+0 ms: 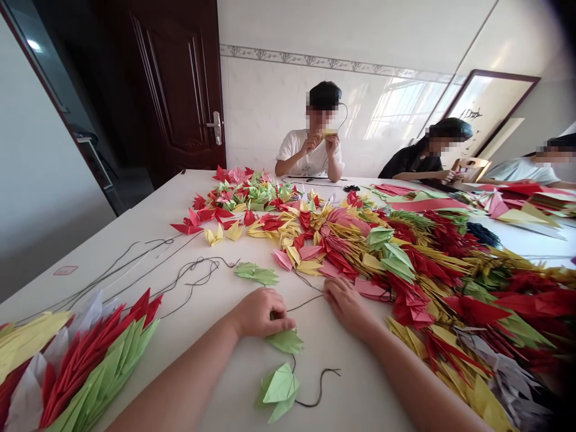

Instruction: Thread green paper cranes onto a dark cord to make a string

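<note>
My left hand [263,313] is closed, thumb and fingers pinching a light-green folded paper piece [287,341] just above the white table. Another green folded paper piece [281,387] lies nearer to me, with a loose end of dark cord [320,390] beside it. A stretch of the cord runs from my left hand to my right hand [348,306]. The right fingers are closed together around the cord, next to pink folded papers [371,289]; their tips are partly hidden. A third green folded paper piece [256,273] rests beyond my left hand.
A large heap of strung folded papers [342,231] spreads across the middle and right. More folded papers [94,360] lie at the near left, with loose dark cords [198,264] behind. Several people [310,150] sit across the table. A brown door [180,90] stands behind.
</note>
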The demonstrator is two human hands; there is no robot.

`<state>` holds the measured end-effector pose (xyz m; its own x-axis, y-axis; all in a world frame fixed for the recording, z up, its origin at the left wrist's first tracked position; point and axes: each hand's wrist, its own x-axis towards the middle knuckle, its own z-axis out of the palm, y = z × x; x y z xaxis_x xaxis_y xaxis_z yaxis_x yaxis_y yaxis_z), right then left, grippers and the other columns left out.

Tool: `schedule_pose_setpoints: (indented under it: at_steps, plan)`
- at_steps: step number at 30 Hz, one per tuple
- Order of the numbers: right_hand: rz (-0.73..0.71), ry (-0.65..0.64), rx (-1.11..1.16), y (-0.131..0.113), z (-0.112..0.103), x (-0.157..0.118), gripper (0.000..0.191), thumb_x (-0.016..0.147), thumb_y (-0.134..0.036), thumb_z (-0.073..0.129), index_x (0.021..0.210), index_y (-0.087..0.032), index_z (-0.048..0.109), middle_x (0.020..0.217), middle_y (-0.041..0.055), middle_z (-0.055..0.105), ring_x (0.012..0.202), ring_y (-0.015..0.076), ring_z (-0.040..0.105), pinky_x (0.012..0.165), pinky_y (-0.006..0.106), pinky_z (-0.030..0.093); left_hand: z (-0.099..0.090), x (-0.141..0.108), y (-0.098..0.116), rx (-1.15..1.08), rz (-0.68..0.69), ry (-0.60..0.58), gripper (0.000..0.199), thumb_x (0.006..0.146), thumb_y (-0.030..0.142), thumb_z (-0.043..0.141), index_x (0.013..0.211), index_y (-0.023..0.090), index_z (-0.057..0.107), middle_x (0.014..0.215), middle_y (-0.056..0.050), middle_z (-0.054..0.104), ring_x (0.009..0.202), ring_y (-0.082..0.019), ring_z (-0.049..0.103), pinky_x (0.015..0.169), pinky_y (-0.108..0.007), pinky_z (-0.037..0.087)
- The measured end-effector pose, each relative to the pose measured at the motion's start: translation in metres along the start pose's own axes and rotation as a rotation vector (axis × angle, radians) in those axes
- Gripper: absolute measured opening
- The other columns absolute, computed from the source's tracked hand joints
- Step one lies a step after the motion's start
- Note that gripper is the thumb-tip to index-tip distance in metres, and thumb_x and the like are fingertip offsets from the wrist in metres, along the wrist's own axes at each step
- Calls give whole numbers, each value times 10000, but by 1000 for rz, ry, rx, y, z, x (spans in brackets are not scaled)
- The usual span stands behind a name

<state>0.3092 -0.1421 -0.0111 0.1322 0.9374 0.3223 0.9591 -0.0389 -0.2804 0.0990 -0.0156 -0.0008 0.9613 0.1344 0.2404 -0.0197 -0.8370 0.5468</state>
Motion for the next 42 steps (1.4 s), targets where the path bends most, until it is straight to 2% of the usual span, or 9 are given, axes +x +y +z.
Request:
schedule_pose_setpoints:
  at_steps: [3,6,10,17,20,24,29,33,42]
  plan:
    - [181,135,-63,9,-2,-4,224,841,-259,321,793,-181,525,875,99,561,845,219,504,782,395,420,0,0,0,-7,-7,8,379,791,440,463,538,165,534,581,11,544,589,-103,463,625,-232,354]
    - [93,189,-61,-14,-2,-4,286,845,-330,345,1006,-192,537,1087,109,551,1052,238,467,906,435,355,2,2,2,-3,-25,23,370,793,434,459,551,166,543,581,8,534,596,-108,467,602,-230,350]
    - [-316,-274,81,-41,-3,-7,433,839,-402,355,1244,-262,414,1278,42,458,1219,179,358,1019,371,272,3,2,2,27,-17,32,344,790,406,470,553,166,540,573,10,533,603,-112,469,620,-234,349]
    - [414,-151,-313,-5,-62,-47,410,834,-384,286,765,-205,648,812,103,673,706,255,626,629,399,462,4,4,3,51,-35,20,310,785,384,477,570,171,544,574,15,548,594,-111,463,638,-244,356]
    - [289,85,-287,-34,-79,-23,338,823,-400,331,867,-242,626,873,69,665,792,233,611,660,347,435,3,5,4,6,-29,37,298,799,371,458,598,175,559,609,10,569,626,-117,485,660,-247,371]
    - [35,-79,86,-78,-41,51,287,811,-381,382,785,-237,629,752,22,660,660,156,592,581,256,409,-1,0,5,-33,-71,299,267,823,345,424,667,185,570,729,-20,587,755,-140,517,735,-258,398]
    - [55,133,664,-85,41,104,289,817,-332,349,934,-192,573,790,44,630,704,137,578,652,256,447,-13,-12,-18,299,-386,785,207,791,361,467,851,179,546,727,-36,526,740,-175,508,731,-307,424]
    - [-20,20,939,-71,61,105,300,800,-377,387,973,-193,549,968,51,601,890,142,562,785,265,439,-21,-12,-42,407,-669,642,339,709,405,565,954,174,526,761,-51,572,737,-203,544,662,-302,435]
    - [295,99,726,-40,61,120,261,772,-382,386,852,-188,541,900,65,595,856,197,530,795,356,395,-23,-6,-45,379,-769,565,329,860,377,309,848,183,575,734,-66,650,712,-217,599,615,-296,422]
